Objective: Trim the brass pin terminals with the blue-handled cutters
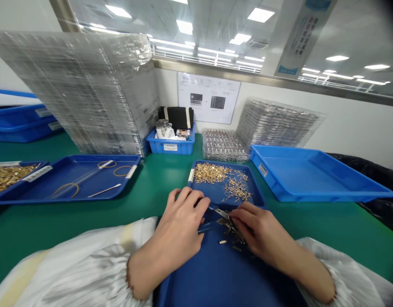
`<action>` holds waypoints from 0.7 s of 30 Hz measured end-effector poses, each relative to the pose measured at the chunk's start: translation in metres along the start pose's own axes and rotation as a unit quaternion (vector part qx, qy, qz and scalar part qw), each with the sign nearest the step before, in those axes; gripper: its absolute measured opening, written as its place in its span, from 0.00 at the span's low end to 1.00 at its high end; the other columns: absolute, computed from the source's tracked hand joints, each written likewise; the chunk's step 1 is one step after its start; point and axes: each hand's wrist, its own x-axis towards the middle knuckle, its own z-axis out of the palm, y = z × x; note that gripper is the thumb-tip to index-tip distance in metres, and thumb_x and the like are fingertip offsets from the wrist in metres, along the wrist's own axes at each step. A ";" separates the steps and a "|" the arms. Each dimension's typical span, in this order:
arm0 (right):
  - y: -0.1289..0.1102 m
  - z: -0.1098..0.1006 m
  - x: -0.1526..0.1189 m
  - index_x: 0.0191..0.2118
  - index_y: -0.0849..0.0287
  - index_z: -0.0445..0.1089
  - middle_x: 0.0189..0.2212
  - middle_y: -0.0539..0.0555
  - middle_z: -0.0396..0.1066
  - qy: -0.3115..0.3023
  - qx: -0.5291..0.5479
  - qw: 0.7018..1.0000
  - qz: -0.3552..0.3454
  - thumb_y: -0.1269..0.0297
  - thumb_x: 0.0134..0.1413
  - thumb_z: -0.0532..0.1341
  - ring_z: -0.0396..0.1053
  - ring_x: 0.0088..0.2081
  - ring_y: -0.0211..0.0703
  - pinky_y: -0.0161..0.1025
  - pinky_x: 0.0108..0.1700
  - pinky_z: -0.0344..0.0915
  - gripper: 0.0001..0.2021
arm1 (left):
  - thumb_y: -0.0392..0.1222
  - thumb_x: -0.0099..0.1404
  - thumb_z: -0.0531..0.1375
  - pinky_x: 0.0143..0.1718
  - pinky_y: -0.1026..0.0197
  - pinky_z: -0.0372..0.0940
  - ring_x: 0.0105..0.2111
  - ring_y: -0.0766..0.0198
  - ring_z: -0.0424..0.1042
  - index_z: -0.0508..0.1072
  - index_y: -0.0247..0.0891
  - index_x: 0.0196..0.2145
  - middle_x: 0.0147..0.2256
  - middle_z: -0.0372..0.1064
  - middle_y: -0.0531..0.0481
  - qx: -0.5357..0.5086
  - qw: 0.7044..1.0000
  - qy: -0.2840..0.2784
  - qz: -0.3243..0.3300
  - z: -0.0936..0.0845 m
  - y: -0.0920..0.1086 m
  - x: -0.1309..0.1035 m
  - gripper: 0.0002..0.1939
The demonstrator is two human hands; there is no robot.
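My left hand (183, 221) is closed round blue-handled pliers (209, 226), whose metal jaws point right. My right hand (257, 226) is pinched at the jaws, over a cluster of small metal parts (234, 232); exactly what its fingertips hold is too small to tell. Both hands are above the near end of a dark blue tray (228, 277), where a few small pieces lie loose. Just beyond the hands, a smaller blue tray (220, 196) holds gold-coloured pins (212, 172) in loose heaps.
At left is a blue tray (87, 158) with rubber bands and a swab, beside a tray of gold parts (10, 177). Tall stacks of clear plastic trays (87, 85) stand behind. A light blue tray (314, 175) sits at right, a blue bin (180, 147) at the back.
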 end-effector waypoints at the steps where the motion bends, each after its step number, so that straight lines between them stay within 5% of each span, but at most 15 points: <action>1: 0.000 0.001 0.000 0.35 0.60 0.64 0.32 0.54 0.63 -0.003 -0.004 1.000 -0.001 0.72 0.60 0.47 0.64 0.31 0.39 0.35 0.34 0.60 0.10 | 0.28 0.53 0.53 0.49 0.45 0.52 0.44 0.53 0.57 0.65 0.36 0.44 0.42 0.62 0.45 0.010 1.000 0.001 0.008 0.000 0.001 0.000 0.20; 5: 0.000 0.003 0.000 0.38 0.59 0.63 0.31 0.52 0.64 0.003 0.010 1.000 0.000 0.73 0.59 0.49 0.64 0.31 0.38 0.35 0.34 0.59 0.08 | 0.29 0.53 0.54 0.49 0.45 0.52 0.44 0.52 0.57 0.65 0.35 0.44 0.42 0.62 0.44 0.036 0.999 -0.005 0.036 0.000 0.002 -0.001 0.19; 11: 0.002 -0.005 0.001 0.32 0.58 0.62 0.27 0.48 0.65 0.045 0.067 0.996 0.035 0.73 0.56 0.52 0.63 0.28 0.36 0.33 0.30 0.56 0.05 | 0.30 0.54 0.53 0.39 0.50 0.59 0.38 0.54 0.60 0.67 0.38 0.39 0.36 0.63 0.46 0.033 0.999 -0.016 -0.019 0.000 0.000 0.000 0.14; 21: 0.001 -0.007 0.004 0.31 0.58 0.66 0.29 0.50 0.66 0.050 0.098 0.993 0.036 0.73 0.57 0.52 0.64 0.30 0.36 0.32 0.32 0.60 0.07 | 0.30 0.53 0.53 0.43 0.49 0.57 0.39 0.56 0.59 0.67 0.39 0.39 0.37 0.64 0.48 -0.053 0.998 0.009 -0.033 0.004 0.000 -0.001 0.15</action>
